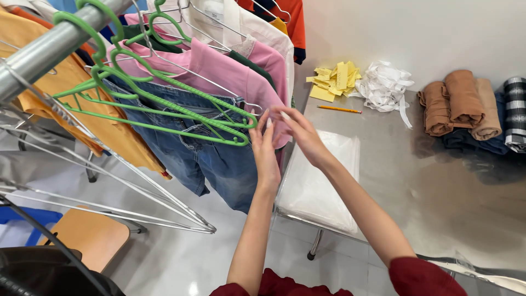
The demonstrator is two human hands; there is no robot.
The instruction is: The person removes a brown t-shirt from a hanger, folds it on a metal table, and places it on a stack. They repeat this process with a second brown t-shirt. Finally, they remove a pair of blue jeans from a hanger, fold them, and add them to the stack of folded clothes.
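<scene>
grip unclear: hands [285, 140] at hangers [181, 112]

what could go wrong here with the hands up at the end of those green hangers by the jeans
1. Both the left hand and the right hand work at the tip of the green hangers, which overlap several deep; a finger could get pinched or a hook snagged.
2. The jeans hang close against the pink shirt, so pulling one hanger may drag its neighbour off the rail.
3. The stack of clear bags sits at the table edge and an elbow could knock it off.
</scene>
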